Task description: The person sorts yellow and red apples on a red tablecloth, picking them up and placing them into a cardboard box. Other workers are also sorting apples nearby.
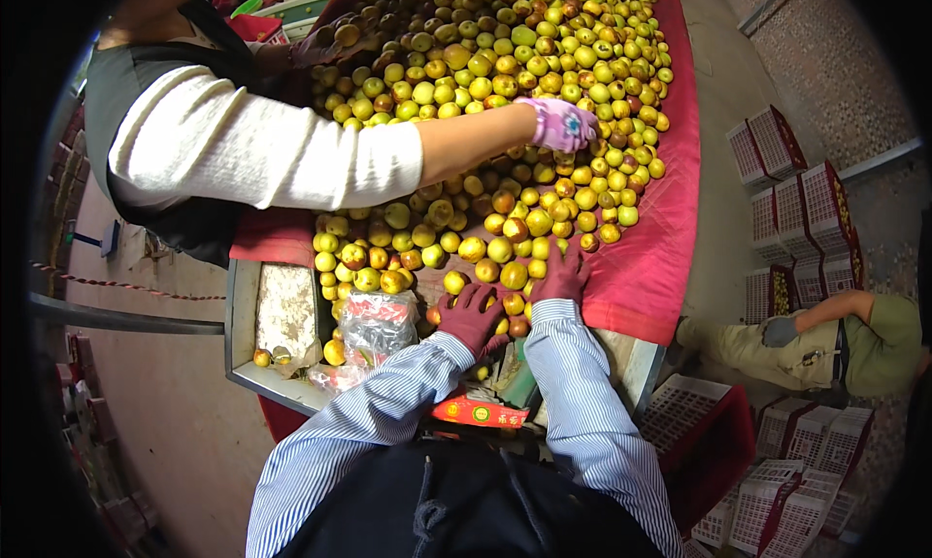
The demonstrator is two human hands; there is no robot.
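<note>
Many yellow-green and brown jujube-like fruits point(539, 222) lie spread on a red quilted cloth point(655, 267) over a sorting table. My left hand point(470, 314), in a dark red glove, rests at the near edge of the fruit with its fingers spread. To its right, my right hand point(561, 270), gloved the same way, lies on the cloth beside several fruits, fingers apart. Neither hand is closed around a fruit. Left of my left hand is a clear plastic bag point(378, 321) with dark and red contents. Below my hands lies a red printed carton piece point(477, 412).
A co-worker's gloved hand point(564, 125) reaches over the fruit from the left. Another person point(801, 340) stands at the right among stacked white and red crates point(808, 209). A red-sided crate point(692, 420) sits near the table's right corner. The metal table rim point(273, 390) runs along the near left.
</note>
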